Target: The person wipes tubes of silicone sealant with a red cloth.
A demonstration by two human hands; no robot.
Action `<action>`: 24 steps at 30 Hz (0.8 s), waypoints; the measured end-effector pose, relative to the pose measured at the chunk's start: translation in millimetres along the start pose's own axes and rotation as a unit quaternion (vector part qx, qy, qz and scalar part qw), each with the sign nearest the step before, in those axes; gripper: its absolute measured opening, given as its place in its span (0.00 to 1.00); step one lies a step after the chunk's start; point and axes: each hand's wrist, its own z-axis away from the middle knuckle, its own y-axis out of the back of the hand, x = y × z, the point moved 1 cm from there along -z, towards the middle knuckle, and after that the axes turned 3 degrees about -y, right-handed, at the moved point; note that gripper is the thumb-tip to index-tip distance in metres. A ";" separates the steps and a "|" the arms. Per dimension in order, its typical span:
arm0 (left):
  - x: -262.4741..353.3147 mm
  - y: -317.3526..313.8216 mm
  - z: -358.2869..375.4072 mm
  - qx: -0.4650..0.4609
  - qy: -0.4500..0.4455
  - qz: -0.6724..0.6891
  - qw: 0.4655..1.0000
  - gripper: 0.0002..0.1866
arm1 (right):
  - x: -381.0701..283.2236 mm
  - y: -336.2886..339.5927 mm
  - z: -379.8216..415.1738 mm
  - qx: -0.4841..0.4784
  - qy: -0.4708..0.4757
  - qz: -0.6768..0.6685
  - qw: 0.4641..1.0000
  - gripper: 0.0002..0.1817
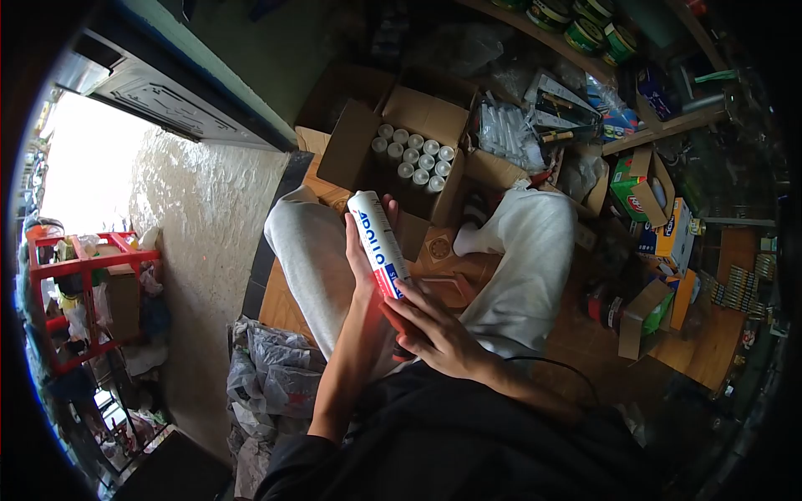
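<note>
A white sealant cartridge [371, 224] with blue "APOLLO" lettering and a red and blue lower label slants upward above my lap. My left hand [359, 265] is closed around its left side, with fingertips showing behind the far end. Over the lower end lie the fingers of my right hand [439, 332], closed against the cartridge. A dark red piece [396, 319] shows beneath those fingers; its kind is not clear. Beyond my hands, an open cardboard box [347, 154] holds several upright white cartridges [412, 155] with round ends showing.
Grey plastic bags [280, 367] lie at my left. A red rack [83, 263] stands beside the bright doorway. Clear plastic nozzles [505, 134] lie right of the box. Further right are a green box [631, 188], an orange box [664, 238] and shelves with tins [585, 35].
</note>
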 end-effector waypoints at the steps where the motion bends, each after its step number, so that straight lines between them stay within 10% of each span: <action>1: 0.5 -3.7 2.0 0.007 0.006 -0.011 1.000 0.30 | 1.4 -3.6 -4.8 0.023 0.002 -0.009 1.000 0.26; 4: 4.3 -45.2 19.9 0.074 -0.007 -0.126 0.989 0.32 | 0.8 -3.7 -25.3 0.068 0.007 -0.018 0.997 0.26; 7: 13.0 -45.1 48.0 -0.066 0.145 -0.162 0.974 0.30 | -12.3 5.1 -61.9 0.138 0.034 -0.026 0.989 0.25; 10: -0.5 -63.7 87.9 0.062 0.097 -0.247 0.962 0.32 | -21.1 28.8 -97.5 0.278 0.004 0.029 0.960 0.21; 11: -0.4 -56.9 92.8 -0.086 0.158 0.050 0.982 0.33 | -18.7 34.4 -103.7 0.305 -0.010 0.025 0.952 0.21; 16: -0.5 -84.0 100.1 -0.003 -0.017 -0.386 0.922 0.34 | -32.1 14.9 -57.5 0.183 -0.039 -0.247 0.951 0.31; 24: 19.2 -125.6 64.1 0.028 -0.129 -0.253 0.958 0.36 | -48.3 43.0 19.7 -0.011 -0.190 -0.260 0.947 0.29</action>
